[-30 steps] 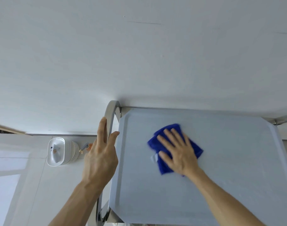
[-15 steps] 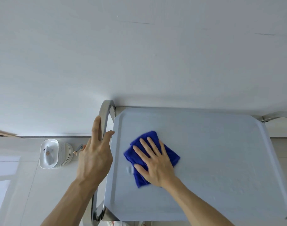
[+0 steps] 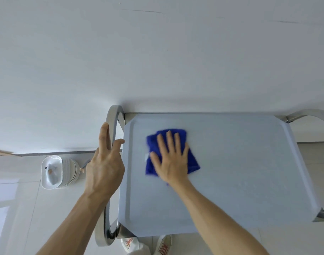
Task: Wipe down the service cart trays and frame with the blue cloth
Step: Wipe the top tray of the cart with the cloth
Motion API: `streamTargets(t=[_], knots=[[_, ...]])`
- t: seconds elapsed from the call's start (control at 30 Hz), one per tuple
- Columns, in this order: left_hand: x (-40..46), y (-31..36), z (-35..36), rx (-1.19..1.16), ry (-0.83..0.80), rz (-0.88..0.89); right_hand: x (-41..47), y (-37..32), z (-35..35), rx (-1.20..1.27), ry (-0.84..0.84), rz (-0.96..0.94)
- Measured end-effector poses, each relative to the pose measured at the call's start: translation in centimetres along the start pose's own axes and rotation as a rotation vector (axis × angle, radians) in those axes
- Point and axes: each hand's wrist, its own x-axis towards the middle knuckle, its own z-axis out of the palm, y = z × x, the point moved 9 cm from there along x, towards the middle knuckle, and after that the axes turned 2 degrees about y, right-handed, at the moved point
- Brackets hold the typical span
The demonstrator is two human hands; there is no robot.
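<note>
Pressing blue cloth (image 3: 191,163) on tray (image 3: 240,172), white wall (image 3: 157,52) behind.

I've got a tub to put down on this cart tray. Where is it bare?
The tray is bare from the blue cloth across to its right rim, and along the near edge. The far-left part is crowded: the right hand presses the cloth there, and the left hand holds the frame handle.

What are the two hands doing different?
The left hand holds the cart's shiny metal handle at the side; the right hand lies on the tray. The left hand's thumb and fingers sit around the bar; the right hand is flat, fingers spread, pressing the blue cloth. Both are bare and reach forward.
</note>
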Motion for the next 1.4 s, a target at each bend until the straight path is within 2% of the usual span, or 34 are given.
streamTargets(t=[0.07, 0.17, 0.27, 0.33, 0.4, 0.47, 0.53, 0.6, 0.73, 0.8, 0.87, 0.97, 1.07, 1.13, 1.2, 1.27, 1.33, 1.4], knots=[[0.0, -0.2, 0.0, 0.001, 0.0, -0.011, -5.3, -2.4, -0.2, 0.034, -0.091, -0.198], [-0.1, -0.2, -0.1, 0.004, 0.011, -0.014, -11.1, -0.5, -1.0, 0.018, -0.169, -0.412], [-0.1, -0.1, -0.1, 0.002, 0.016, -0.005, -10.9, 5.9, -2.0, -0.008, -0.146, -0.444], [0.0, 0.1, 0.0, -0.002, 0.017, 0.002, -7.8, 10.4, -2.4, -0.025, -0.117, -0.284], [0.1, 0.4, 0.1, -0.01, 0.018, 0.008, -4.1, 13.1, -2.4, -0.07, -0.087, -0.03], [0.2, 0.6, 0.1, -0.01, 0.014, 0.013, -1.9, 12.7, -1.9, -0.084, -0.062, 0.226], [0.1, 0.5, 0.2, -0.006, 0.011, 0.02, -1.6, 9.9, -1.6, -0.058, 0.007, 0.353], [0.0, 0.5, 0.1, -0.009, 0.013, 0.022, -3.5, 5.6, -1.3, -0.043, 0.028, 0.281], [-0.2, 0.6, -0.3, -0.003, 0.021, 0.014, -12.5, -0.8, -1.1, 0.017, -0.14, -0.152], [-0.3, 0.6, -0.4, -0.006, 0.022, 0.007, -16.2, 0.4, -1.8, 0.027, -0.179, -0.299], [-0.3, 0.5, -0.4, -0.008, 0.021, 0.002, -17.7, 4.4, -2.6, 0.03, -0.176, -0.337], [-0.2, 0.5, -0.3, -0.011, 0.023, 0.01, -16.8, 12.7, -3.7, -0.024, -0.165, -0.237], [0.0, 0.7, -0.2, -0.011, 0.027, 0.012, -13.7, 17.7, -3.9, -0.104, -0.144, 0.072], [-0.1, 0.8, -0.2, -0.006, 0.025, 0.009, -12.1, 16.8, -3.5, -0.126, -0.1, 0.316], [-0.2, 0.9, -0.3, -0.004, 0.021, -0.002, -11.5, 12.7, -3.0, -0.088, -0.052, 0.385], [-0.3, 0.9, -0.5, -0.002, 0.019, -0.011, -12.4, 6.8, -2.5, -0.036, -0.044, 0.241], [-0.5, 0.9, -0.6, 0.004, 0.009, -0.023, -15.2, 1.6, -2.0, 0.017, -0.111, 0.009], [-0.6, 0.7, -0.6, 0.009, -0.007, -0.031, -18.1, -0.4, -2.0, 0.036, -0.163, -0.215]])
